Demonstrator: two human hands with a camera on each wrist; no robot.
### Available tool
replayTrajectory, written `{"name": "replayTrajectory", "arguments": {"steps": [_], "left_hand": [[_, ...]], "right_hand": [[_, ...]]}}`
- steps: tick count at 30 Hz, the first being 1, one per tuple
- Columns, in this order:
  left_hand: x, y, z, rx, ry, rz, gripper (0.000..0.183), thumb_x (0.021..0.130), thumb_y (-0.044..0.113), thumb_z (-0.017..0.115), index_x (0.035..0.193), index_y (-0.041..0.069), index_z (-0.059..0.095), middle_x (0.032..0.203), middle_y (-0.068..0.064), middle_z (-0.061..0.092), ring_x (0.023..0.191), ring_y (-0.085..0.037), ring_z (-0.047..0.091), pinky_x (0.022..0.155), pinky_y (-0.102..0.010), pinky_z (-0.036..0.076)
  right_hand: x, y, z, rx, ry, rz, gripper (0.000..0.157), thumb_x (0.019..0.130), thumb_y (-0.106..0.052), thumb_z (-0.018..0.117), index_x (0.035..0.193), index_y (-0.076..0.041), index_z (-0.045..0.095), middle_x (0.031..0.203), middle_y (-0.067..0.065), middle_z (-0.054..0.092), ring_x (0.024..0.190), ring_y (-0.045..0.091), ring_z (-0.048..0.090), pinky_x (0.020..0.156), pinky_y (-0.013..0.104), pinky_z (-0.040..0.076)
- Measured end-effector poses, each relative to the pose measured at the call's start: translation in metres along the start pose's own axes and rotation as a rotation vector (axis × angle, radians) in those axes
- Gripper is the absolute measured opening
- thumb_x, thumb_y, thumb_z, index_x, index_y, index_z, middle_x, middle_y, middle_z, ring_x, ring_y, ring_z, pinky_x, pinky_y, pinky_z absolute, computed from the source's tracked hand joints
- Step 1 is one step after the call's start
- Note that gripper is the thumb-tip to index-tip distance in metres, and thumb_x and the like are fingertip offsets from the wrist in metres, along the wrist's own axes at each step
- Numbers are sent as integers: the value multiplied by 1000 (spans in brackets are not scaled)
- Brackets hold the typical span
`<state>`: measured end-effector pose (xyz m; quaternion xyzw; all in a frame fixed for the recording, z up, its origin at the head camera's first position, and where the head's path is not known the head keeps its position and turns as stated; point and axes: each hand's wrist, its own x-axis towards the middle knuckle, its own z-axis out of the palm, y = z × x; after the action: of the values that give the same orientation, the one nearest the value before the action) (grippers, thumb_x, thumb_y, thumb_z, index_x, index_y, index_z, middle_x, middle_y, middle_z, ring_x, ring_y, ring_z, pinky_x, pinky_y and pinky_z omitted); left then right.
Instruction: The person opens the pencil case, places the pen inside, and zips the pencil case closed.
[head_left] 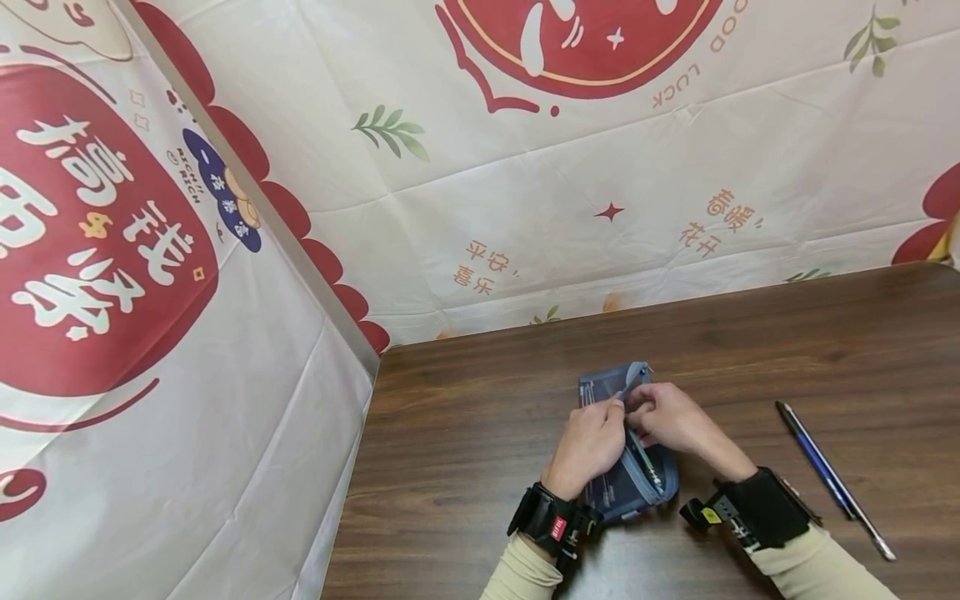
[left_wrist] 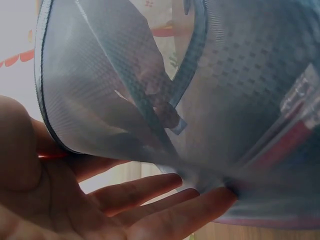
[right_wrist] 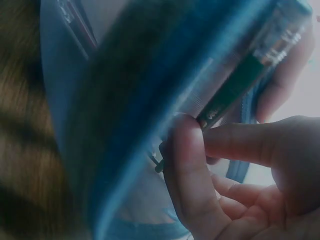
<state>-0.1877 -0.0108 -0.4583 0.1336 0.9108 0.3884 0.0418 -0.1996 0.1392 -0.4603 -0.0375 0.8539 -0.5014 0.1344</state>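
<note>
A blue-grey mesh pencil case [head_left: 615, 493] lies unzipped on the table between both hands. My left hand [head_left: 592, 442] grips its open edge; in the left wrist view, the fingers [left_wrist: 145, 192] lie under the see-through mesh. My right hand [head_left: 667, 414] is at the opening, its thumb and index finger pinching a green pencil [right_wrist: 232, 87] with a metal band at its far end. That pencil lies slanted in the case opening, its pinched end hidden by the fingers. A red slim item [left_wrist: 285, 145] shows blurred through the mesh.
Right of the hands, a blue pen [head_left: 813, 458] and a silver-ended stick-shaped item [head_left: 873, 535] lie side by side on the brown wooden table [head_left: 465, 467]. A printed white cloth [head_left: 360, 242] hangs behind the table, and another covered panel [head_left: 247, 417] stands along its left edge.
</note>
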Motion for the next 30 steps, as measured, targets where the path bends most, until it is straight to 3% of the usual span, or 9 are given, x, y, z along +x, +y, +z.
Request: {"name": "replayTrajectory", "arguments": {"steps": [15, 25, 30], "left_hand": [[0, 0, 1, 11, 16, 2, 43, 100, 37, 32, 128, 24, 62, 125, 3, 65, 109, -16, 59, 86, -35, 51], [1, 0, 0, -13, -2, -9, 44, 100, 38, 31, 129, 24, 61, 127, 6, 63, 113, -15, 56, 91, -35, 49], [1, -1, -1, -24, -10, -7, 45, 101, 39, 30, 131, 23, 60, 130, 4, 61, 115, -14, 55, 91, -35, 49]], "right_hand": [[0, 2, 7, -48, 37, 0, 21, 80, 9, 51, 99, 10, 61, 74, 12, 66, 62, 17, 64, 57, 35, 58], [-9, -2, 0, 57, -19, -15, 19, 88, 4, 54, 103, 13, 59, 81, 19, 69, 67, 21, 66, 60, 37, 59], [-16, -3, -8, 54, -26, -30, 18, 90, 0, 55, 102, 13, 60, 84, 21, 68, 68, 22, 66, 61, 37, 59]]}}
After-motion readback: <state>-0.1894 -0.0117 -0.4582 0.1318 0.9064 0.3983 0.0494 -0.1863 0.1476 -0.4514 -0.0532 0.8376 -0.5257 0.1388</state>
